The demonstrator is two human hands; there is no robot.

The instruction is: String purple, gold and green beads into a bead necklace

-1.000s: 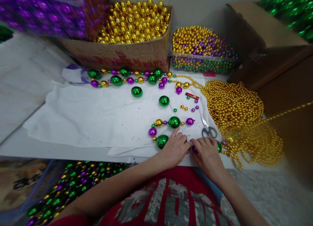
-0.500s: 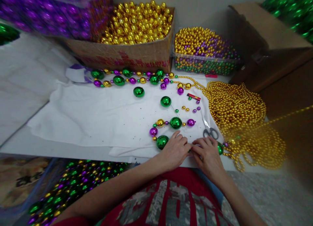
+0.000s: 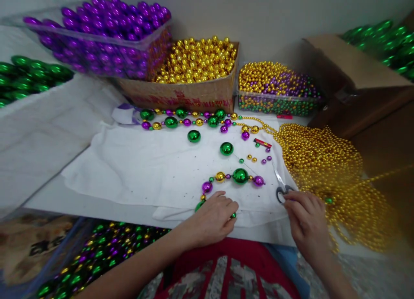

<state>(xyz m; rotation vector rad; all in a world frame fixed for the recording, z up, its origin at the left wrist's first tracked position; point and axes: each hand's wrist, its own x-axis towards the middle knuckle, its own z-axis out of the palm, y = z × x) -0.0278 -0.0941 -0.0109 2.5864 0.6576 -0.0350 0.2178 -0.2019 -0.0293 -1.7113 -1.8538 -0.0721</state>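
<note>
A strand of large green, purple and gold beads (image 3: 240,176) curves over the white cloth, its lower end running under my left hand (image 3: 216,215). The fingers of that hand are curled down on the strand, and a small green bead (image 3: 233,215) shows at their tips. My right hand (image 3: 305,215) is at the cloth's right edge, fingertips closed on the handle of the scissors (image 3: 280,185). The blades still lie on the cloth, pointing away from me. Part of the handle is hidden by the fingers.
Loose large green beads (image 3: 194,136), small beads and a red lighter (image 3: 262,143) lie on the cloth. A heap of gold bead chain (image 3: 320,152) is at right. Behind stand a purple-bead tub (image 3: 97,36), a carton of gold beads (image 3: 181,96) and a mixed-bead tub (image 3: 278,103).
My hands, together on the strand before, have moved apart. The right went rightward to the scissors; the left shifted slightly left with the strand. The camera view tilted up.
</note>
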